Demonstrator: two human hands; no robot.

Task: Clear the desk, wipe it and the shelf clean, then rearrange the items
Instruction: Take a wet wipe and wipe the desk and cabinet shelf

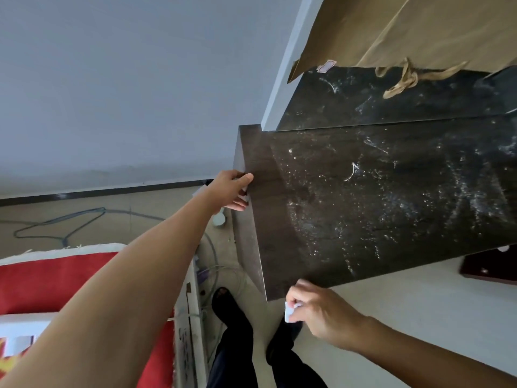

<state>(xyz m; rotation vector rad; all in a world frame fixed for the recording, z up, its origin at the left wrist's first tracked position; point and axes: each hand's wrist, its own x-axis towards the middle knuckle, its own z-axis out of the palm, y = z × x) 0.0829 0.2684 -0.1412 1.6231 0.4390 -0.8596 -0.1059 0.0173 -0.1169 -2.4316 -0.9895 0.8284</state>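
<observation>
The dark brown desk top (377, 197) fills the right half of the head view, speckled with white dust and streaks. My left hand (230, 191) presses a small white wipe (244, 191) against the desk's left edge, thumb on top of the surface. My right hand (316, 312) hovers just off the desk's near corner, fingers closed on a crumpled white tissue (288, 313). A brown paper bag (419, 32) with twisted handles lies on the dark upper shelf surface (377, 99) at the back right.
A grey wall stands behind the desk. On the floor to the left lie blue and white cables (61, 222) and a red mat with white trim (56, 281). My dark-trousered legs and shoes (232, 317) stand below the desk corner. A dark red object (489, 267) sits at right.
</observation>
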